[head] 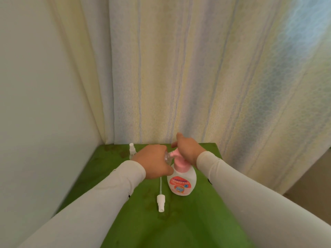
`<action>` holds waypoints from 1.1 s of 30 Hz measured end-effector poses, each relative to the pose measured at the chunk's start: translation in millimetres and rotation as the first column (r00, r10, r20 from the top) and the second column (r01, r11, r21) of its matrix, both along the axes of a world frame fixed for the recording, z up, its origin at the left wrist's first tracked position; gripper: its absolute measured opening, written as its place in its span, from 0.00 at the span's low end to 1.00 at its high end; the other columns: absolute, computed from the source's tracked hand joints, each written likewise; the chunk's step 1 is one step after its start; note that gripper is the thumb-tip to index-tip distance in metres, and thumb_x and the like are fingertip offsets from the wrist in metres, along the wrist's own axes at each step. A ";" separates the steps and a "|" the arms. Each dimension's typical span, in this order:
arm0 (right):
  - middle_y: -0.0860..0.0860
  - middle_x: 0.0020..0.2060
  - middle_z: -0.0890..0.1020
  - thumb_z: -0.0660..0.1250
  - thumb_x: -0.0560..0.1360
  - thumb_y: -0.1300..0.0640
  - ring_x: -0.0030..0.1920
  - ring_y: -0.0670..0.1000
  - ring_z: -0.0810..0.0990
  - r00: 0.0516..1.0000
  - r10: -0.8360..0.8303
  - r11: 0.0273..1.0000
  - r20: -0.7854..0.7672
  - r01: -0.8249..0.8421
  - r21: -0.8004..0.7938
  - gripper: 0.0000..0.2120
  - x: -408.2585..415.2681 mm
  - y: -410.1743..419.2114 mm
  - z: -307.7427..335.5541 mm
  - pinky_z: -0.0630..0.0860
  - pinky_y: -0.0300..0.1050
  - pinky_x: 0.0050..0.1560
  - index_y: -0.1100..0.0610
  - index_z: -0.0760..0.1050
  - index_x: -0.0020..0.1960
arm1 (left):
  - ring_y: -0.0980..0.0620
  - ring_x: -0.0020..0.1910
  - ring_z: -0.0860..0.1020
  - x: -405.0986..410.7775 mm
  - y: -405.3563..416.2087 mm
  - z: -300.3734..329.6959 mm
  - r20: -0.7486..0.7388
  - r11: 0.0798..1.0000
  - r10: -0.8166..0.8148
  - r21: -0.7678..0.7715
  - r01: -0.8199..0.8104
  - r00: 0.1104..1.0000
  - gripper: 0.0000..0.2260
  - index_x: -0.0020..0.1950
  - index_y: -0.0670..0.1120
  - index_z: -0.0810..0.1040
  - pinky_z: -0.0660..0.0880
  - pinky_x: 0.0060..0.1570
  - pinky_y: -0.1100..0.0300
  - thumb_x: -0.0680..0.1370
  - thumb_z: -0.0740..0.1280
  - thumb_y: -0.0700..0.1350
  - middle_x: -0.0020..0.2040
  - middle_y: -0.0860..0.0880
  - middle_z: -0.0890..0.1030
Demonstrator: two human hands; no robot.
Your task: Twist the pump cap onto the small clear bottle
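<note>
On the green table (197,221), pushed into the corner between a pale wall (44,86) and a striped curtain (197,68), a person is working with both arms reaching forward in long white sleeves (100,199). Their left hand (154,161) is curling around a small clear bottle (167,157), gripping it with the fingers wrapped over the top and the thumb tucked underneath, and is tilting it so its open neck is pointing right, meeting the pink spout. Their right hand (188,149) is arching over the pink pump head (176,154) of a white soap dispenser (181,181), with the palm resting down on the pump and the fingers loosely bent; the thumb is sticking up and away towards the curtain. Whether those fingers are actually closing round the pump, I cannot tell from where I am standing. The dispenser is standing upright near the middle of the table, just beside the left wrist. A white spray nozzle (160,203) with its thin dip tube is lying loose on the cloth in front of the dispenser. Another small spray bottle (132,149) is standing upright behind the left hand, near the back edge.
</note>
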State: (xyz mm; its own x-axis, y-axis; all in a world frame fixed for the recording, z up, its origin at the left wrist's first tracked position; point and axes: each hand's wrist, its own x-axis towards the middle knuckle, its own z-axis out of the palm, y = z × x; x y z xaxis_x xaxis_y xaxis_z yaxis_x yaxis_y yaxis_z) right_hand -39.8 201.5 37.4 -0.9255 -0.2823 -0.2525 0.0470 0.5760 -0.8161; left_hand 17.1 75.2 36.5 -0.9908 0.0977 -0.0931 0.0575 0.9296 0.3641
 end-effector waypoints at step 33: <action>0.61 0.54 0.77 0.48 0.81 0.53 0.50 0.57 0.74 0.998 0.052 0.998 0.047 -0.053 0.026 0.20 6.5 -0.3 14.1 0.70 0.53 0.61 0.64 0.70 0.63 | 0.53 0.33 0.73 -1.5 -2.4 1.9 -0.003 1.000 -0.013 0.005 0.013 1.000 0.10 0.36 0.49 0.69 0.66 0.30 0.60 0.67 0.70 0.49 0.35 0.51 0.75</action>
